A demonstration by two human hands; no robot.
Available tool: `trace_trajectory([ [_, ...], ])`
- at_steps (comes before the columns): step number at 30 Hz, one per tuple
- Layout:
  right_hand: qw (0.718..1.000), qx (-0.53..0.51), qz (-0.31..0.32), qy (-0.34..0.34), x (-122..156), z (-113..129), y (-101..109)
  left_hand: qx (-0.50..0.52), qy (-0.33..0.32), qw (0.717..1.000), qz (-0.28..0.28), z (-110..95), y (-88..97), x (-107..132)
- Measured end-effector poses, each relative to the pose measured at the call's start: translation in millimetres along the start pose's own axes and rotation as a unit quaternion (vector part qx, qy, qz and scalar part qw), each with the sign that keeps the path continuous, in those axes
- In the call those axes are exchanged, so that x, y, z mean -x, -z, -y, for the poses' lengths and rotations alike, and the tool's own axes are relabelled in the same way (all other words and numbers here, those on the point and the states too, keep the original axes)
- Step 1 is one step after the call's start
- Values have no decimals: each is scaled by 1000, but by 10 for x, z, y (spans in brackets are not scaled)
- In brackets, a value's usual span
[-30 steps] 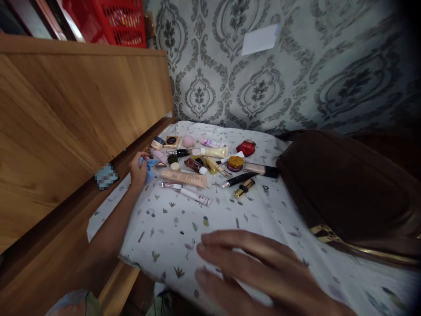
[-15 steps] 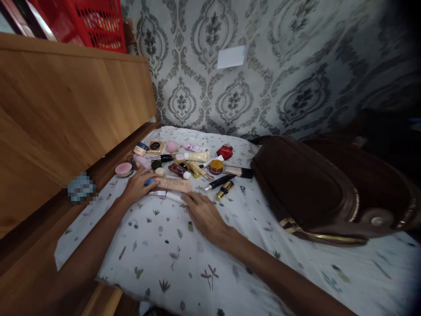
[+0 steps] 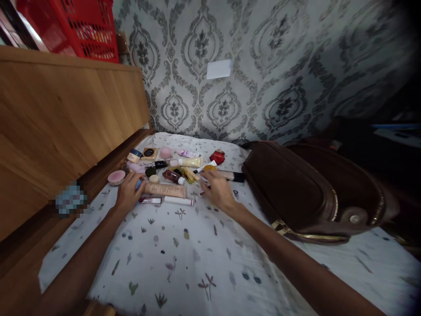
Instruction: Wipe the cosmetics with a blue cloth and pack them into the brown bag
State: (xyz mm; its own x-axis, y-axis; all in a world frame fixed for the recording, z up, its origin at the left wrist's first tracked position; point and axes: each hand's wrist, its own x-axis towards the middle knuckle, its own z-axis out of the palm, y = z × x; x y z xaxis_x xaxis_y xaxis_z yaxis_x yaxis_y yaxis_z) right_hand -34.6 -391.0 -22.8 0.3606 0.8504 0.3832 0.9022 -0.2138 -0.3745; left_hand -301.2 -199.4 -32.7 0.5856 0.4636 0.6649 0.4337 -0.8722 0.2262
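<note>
A heap of cosmetics lies on the flower-print sheet (image 3: 184, 245). My left hand (image 3: 126, 195) rests at the heap's left edge, fingers bent over a small blue cloth (image 3: 139, 183). Beside it lie a long beige tube (image 3: 166, 189), a thin white tube (image 3: 177, 200) and a pink-capped stick (image 3: 149, 200). A round pink compact (image 3: 116, 177) sits just left of that hand. My right hand (image 3: 219, 189) lies palm down on the heap's right side, fingers curled over small items. A thin reddish tip pokes out under it; what it grips is hidden.
A big brown bag (image 3: 296, 188) with a gold zip lies right of the heap. A wooden headboard (image 3: 66, 118) runs along the left with a red crate (image 3: 79, 26) on top. Patterned wallpaper (image 3: 263, 66) stands behind. A red jar (image 3: 217, 156) and cream tube (image 3: 190, 161) lie further back.
My right hand went from the near sheet up onto the heap's right side, covering the black tube and gold lipstick. My left hand came down beside the beige tube with the blue cloth.
</note>
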Motion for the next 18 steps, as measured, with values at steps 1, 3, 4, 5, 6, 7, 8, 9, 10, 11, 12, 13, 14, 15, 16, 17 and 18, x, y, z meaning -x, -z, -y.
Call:
trace_trajectory([
  [1, 999, 3, -8, -38, -107, -105, 20, 4, 1, 1000, -7, -17, 2, -2],
  [3, 995, 7, -26, -91, -323, -305, 52, 10, -2, 1000, -19, -48, 4, -5],
  [4, 992, 7, -38, -119, -427, -397, 65, 12, -7, 1000, -23, -61, 4, -6],
  [5, 988, 7, -49, -147, -529, -480, 78, 14, -13, 1000, -24, -71, 2, -6],
  [6, 983, 5, -58, -175, -627, -556, 91, 17, -18, 999, -23, -79, -2, -7],
  [7, 977, 1, -64, -204, -722, -624, 102, 20, -20, 999, -20, -85, -7, -7],
  [8, 971, -6, -67, -231, -814, -683, 112, 22, -20, 999, -16, -89, -13, -7],
  [9, 965, -14, -68, -255, -903, -734, 119, 23, -18, 1000, -11, -93, -22, -8],
  [10, 959, -24, -65, -276, -987, -777, 122, 24, -15, 1000, -7, -95, -31, -10],
  [11, 954, -34, -59, -292, -1066, -813, 120, 26, -14, 1000, -4, -98, -41, -12],
  [12, 950, -45, -52, -305, -1138, -842, 115, 28, -14, 999, -2, -100, -51, -15],
  [13, 946, -56, -42, -316, -1203, -864, 106, 33, -15, 999, -1, -102, -60, -18],
  [14, 943, -66, -31, -325, -1262, -882, 95, 39, -15, 999, -1, -103, -66, -22],
  [15, 939, -75, -19, -335, -1316, -897, 83, 47, -14, 999, -1, -104, -68, -26],
  [16, 935, -84, -7, -345, -1364, -909, 71, 56, -13, 998, 0, -104, -68, -30],
  [17, 930, -93, 5, -356, -1408, -921, 62, 65, -11, 998, 2, -103, -63, -33],
  [18, 924, -102, 17, -368, -1447, -932, 54, 73, -11, 997, 8, -101, -57, -36],
])
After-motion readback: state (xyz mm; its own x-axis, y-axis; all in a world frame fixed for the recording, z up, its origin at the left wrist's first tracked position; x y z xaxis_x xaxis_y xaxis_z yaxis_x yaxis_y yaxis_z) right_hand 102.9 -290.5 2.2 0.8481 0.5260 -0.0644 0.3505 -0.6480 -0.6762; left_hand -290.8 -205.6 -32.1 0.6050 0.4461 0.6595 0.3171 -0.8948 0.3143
